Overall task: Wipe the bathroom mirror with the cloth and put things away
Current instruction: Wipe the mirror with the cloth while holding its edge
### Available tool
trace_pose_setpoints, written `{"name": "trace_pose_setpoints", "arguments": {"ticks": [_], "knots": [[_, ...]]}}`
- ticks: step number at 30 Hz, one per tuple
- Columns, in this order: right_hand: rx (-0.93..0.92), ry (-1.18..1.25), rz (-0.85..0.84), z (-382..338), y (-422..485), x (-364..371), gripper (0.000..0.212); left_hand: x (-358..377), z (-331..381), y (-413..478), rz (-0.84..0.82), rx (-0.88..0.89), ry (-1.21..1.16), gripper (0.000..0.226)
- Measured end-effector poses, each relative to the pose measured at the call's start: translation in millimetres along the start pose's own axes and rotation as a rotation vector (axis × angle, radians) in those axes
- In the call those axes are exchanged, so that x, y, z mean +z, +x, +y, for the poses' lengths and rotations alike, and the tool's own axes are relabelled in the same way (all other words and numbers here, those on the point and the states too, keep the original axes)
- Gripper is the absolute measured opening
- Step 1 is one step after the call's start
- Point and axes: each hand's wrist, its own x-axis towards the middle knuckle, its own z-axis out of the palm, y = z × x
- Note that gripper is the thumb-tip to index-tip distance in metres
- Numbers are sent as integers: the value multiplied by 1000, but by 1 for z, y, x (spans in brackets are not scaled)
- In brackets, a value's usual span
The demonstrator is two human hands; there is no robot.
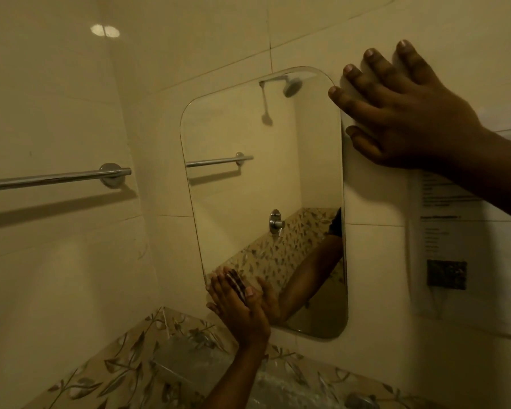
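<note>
Right hand (407,113) nearest the lens, upper right: fingers spread and flat, palm toward the tiled wall (56,98), fingertips lying over the top right corner and right edge of the mirror (263,178); it grips nothing. Forearm runs off the right edge of the view, crossing a printed paper sheet (455,261) stuck to the wall just right of the mirror. Left hand (242,302) low, at the mirror's bottom left corner, arm rising from the bottom edge of the view. Its palm presses against the glass with fingers extended and close together; between palm and glass sits a small folded cloth (238,283), striped at the edge, mostly hidden by the hand. The hand's reflection meets it in the glass. Mirror is a tall frameless pane with rounded corners, fixed to the wall. In it: reflected shower head, a tap fitting, a rail and a leaf-patterned tile band. A chrome towel rail (56,177) hangs on the wall well to the left. Leaf-patterned tiles (124,373) run below the mirror. Light dim and yellow.
</note>
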Motion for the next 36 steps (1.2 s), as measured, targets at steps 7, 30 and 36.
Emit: {"name": "trace_pose_setpoints", "arguments": {"ticks": [7, 30, 36], "knots": [[2, -22, -7, 0, 0, 1, 72, 4, 36, -49, -184, 276, 115, 82], [24, -72, -19, -1, 0, -1, 69, 0, 119, 59, -489, 2040, 421, 77], [20, -59, -14, -1, 2, -1, 69, -9, 179, 122, -383, 2037, 486, 80]]}}
